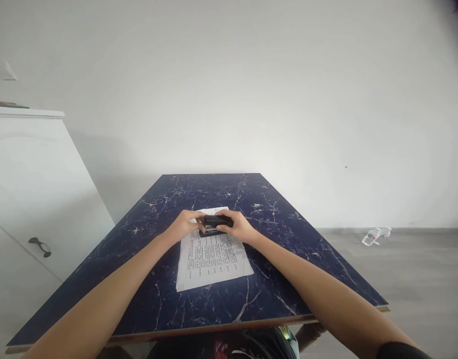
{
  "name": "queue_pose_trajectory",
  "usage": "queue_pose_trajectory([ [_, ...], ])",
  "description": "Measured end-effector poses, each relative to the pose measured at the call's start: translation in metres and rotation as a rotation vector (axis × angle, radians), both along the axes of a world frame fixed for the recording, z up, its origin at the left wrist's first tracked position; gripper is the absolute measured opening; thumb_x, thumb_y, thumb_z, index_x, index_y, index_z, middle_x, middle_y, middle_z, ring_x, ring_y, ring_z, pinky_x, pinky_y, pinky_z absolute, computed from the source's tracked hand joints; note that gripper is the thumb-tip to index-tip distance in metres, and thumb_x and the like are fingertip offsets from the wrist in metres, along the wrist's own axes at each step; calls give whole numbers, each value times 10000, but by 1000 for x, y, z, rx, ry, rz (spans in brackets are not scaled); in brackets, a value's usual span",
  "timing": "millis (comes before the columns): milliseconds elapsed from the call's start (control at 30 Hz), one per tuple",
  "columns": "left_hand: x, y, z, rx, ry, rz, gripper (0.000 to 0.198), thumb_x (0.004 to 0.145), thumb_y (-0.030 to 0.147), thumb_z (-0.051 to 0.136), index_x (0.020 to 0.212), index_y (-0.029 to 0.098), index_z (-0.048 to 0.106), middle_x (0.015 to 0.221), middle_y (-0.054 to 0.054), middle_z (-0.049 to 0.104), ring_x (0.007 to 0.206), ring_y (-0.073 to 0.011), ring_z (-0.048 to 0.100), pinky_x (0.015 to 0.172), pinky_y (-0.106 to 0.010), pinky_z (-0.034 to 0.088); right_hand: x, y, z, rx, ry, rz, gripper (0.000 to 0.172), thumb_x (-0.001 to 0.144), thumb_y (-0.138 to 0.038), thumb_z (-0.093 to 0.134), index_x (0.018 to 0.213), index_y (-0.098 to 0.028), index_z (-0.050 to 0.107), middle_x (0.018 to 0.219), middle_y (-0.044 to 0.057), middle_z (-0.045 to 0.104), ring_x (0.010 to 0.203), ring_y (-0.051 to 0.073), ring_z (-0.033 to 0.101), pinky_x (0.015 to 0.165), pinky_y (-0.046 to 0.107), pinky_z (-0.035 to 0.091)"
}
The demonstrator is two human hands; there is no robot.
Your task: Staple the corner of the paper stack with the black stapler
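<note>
Closest to my camera come the bare forearms, the left forearm [102, 299] and the right forearm [319, 289], with a black sleeve [397, 350] at the lower right corner. From out here I follow both forward to the middle of the bench [146, 294], a dark blue, white-veined top, where both hands meet on a black stapler, or what looks like one [218, 220]. It sits over the upper part of some printed sheets [217, 259]. My left hand [189, 223] has finger and thumb closed on its left end; my right hand [234, 224] is clamped around its right part. A gap shows between the dark upper body and the base, with something metallic inside.

I read the step in hand as two-handed handling of the stapler's upper and lower parts. The next move, I judge, calls for a firm right grip and small, careful left fingertip work near that gap, without dragging the paper underneath.

As for writing, the sheets carry dense dark lines, too small for me to read. I can make out no brand on the stapler. Clear packaging [376, 236] on the floor bears small reddish marks, illegible from here.
</note>
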State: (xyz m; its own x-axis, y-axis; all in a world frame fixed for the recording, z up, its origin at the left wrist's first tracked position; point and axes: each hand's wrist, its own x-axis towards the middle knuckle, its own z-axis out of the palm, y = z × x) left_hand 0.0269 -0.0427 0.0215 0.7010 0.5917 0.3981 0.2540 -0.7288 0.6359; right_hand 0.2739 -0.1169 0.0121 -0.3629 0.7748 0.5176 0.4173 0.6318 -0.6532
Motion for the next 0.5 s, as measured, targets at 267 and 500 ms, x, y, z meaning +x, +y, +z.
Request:
queue_pose_trajectory([
  [267, 0, 0, 7, 120, 186, 215, 573, 796, 543, 741, 1301, 283, 663, 1268, -98, 703, 1172, -322, 619, 1027, -479, 464, 12, -1, 21, 80, -179, -49, 314, 837, -305, 777, 1134, -214, 731, 1056, 82, 764, 915, 236, 720, 832, 369, 566],
  [500, -7, 14, -16, 40, 610, 958, 868, 780, 751, 595, 1246, 19, 599, 1265, -379, 588, 1190, -523, 576, 913, -567, 490, 73, 14, 20, -39, -267, -461, 226, 789, -271, 792, 1006, -225, 754, 965, 60, 772, 888, 250, 716, 830, 388, 542],
])
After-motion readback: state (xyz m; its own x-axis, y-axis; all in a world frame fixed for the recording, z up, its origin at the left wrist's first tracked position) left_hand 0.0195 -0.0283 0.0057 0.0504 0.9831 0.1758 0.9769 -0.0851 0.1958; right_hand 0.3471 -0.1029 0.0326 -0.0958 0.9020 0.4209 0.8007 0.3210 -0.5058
